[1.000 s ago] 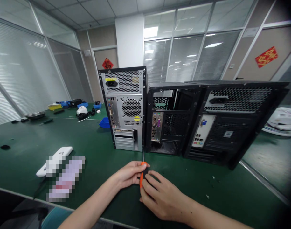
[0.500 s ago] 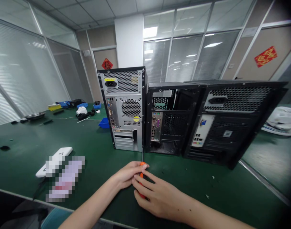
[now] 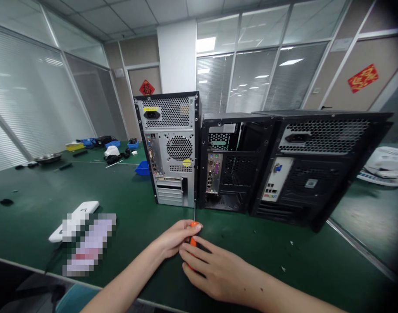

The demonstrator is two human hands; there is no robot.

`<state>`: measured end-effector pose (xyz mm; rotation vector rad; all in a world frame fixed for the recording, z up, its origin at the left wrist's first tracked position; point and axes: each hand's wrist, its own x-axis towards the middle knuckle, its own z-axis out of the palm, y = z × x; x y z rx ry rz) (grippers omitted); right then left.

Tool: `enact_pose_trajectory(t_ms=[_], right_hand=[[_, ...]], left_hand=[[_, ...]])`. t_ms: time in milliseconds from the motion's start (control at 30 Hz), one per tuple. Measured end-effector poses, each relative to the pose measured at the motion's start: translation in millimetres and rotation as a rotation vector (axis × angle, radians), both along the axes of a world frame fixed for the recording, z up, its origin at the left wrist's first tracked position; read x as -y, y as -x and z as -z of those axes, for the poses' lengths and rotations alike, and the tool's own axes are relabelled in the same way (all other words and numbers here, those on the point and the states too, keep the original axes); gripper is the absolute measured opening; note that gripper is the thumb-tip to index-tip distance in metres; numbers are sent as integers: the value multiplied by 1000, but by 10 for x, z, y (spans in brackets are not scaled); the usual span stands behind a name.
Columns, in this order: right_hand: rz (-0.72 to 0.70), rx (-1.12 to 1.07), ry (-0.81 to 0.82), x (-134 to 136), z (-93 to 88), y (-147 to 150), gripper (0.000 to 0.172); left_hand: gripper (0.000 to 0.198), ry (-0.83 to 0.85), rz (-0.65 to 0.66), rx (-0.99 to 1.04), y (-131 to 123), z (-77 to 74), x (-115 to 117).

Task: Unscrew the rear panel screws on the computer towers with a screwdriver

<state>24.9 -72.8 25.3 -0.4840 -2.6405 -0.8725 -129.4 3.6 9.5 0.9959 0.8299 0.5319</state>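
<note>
A screwdriver (image 3: 193,241) with an orange and black handle points away from me, its thin shaft reaching the lower right corner of the silver-backed computer case (image 3: 172,152). My left hand (image 3: 179,237) pinches the front of the handle near the shaft. Around the rear of the same handle, the fingers of my right hand (image 3: 212,269) are curled. The case stands upright with its back panel facing me; a screw at the shaft's tip is too small to make out.
To the right stand an open-backed black case (image 3: 231,174) and another black case (image 3: 309,174). A white power strip (image 3: 88,208) and a blurred flat item (image 3: 94,239) lie at left. Behind are a blue bin (image 3: 142,168), a metal dish (image 3: 48,158) and cables.
My right hand's fingers have shifted slightly on the screwdriver handle. The left hand and the screwdriver tip stay at nearly the same place.
</note>
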Motion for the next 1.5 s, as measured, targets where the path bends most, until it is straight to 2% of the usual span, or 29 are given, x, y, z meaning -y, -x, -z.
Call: enact_pose_trajectory(t_ms=[200,400,733,1100,1500], right_hand=[[-10,-26,-8,-13,9,5,20],[-16,-28,-11,-24,22,-1,19],[-17,-68,-20,-32,26,4,18],[-14,-94,-32,-31,62,-7,18],[-15,-147,-57,-56,145,2,20]], left_hand=[[63,-41,-16,-49,0,-25,16],[57,-87,-2,-62,3,1,13],[51,-49,-12,-56,9,46,-11],[52,67,3,65,9,42,-8],[37,149,29,158,37,61,-30]])
